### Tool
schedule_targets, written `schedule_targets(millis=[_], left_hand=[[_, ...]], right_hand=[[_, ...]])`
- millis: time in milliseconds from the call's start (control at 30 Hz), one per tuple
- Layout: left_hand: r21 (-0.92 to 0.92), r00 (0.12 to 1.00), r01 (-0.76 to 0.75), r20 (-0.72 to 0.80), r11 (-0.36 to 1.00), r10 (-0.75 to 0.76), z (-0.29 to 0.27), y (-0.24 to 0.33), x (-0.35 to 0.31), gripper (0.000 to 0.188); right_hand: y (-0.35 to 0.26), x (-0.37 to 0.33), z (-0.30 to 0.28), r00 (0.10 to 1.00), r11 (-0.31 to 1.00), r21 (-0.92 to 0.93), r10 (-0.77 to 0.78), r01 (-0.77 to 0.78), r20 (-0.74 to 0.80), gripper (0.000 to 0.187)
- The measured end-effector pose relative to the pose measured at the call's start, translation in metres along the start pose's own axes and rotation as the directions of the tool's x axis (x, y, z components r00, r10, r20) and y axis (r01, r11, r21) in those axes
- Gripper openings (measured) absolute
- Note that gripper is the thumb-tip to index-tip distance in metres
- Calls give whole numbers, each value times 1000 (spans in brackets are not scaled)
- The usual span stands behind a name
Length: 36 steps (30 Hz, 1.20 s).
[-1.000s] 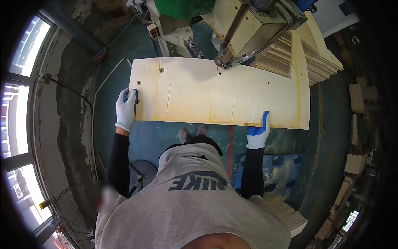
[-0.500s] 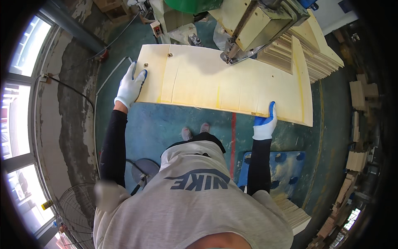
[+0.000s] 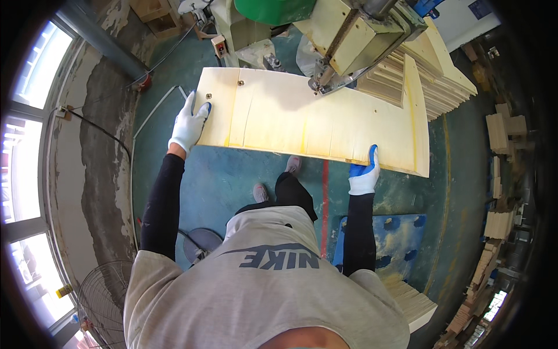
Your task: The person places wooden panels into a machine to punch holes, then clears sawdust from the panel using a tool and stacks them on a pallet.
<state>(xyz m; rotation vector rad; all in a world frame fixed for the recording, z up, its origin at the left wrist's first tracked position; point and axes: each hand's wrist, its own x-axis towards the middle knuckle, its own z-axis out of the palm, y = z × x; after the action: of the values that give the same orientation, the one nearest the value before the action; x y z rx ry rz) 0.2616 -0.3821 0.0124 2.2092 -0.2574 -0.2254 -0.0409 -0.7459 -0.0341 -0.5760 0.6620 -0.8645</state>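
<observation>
I see large dark lettering [image 3: 271, 260] upside down across the grey shirt [image 3: 273, 299]. A curved dark emblem [image 3: 273, 245] adjoins it.

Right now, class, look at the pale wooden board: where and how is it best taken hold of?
Probably by the rim of the board, from the wearer's side: left hand at the left short end, right hand on the near long edge toward the right, thumbs on top. It is broad, flat and thin-edged, and the machine head obscures part of its far edge.

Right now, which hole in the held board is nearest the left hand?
The leftmost hole in the board, by the left hand; the others sit farther right.
</observation>
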Motion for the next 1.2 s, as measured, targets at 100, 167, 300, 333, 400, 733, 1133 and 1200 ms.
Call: schedule_targets(millis=[100, 167, 300, 333, 400, 733, 1133, 1200], left_hand=[[-11, 998, 55, 36, 998, -54, -1, 8, -1, 69], [-41, 997, 64, 52, 997, -61, 3, -1, 6, 68], [-50, 999, -27, 41, 998, 29, 10, -6, 17, 66], [-89, 999, 0, 36, 996, 3, 9, -6, 16, 64], [-221, 998, 60, 33, 973, -54, 1, 0, 12, 61], [-922, 857, 379, 382, 80, 347, 51, -65, -114, 73], [-856, 903, 421, 426, -301, 53, 170, 77, -98, 50], [-856, 899, 402, 437, -326, -39, 180, 78, -90, 40]], right_hand=[[-4, -3, 4, 1000, 1000, -1, -2, 2, -30, 36], [-5, -3, 4, 998, 1000, 10, 4, -3, -57, 35], [-5, 1, 2, 999, 999, 44, -8, 10, -54, 33], [-3, 2, 3, 999, 999, 21, -24, 25, -39, 34], [-1, 2, 6, 998, 998, -15, -58, 58, -16, 35], [-9, -5, -1, 999, 999, 30, 29, -29, 17, 40], [15, -69, -1, 986, 984, 88, 149, -155, 71, 44], [9, -59, -2, 982, 983, 61, 168, -174, 85, 45]])
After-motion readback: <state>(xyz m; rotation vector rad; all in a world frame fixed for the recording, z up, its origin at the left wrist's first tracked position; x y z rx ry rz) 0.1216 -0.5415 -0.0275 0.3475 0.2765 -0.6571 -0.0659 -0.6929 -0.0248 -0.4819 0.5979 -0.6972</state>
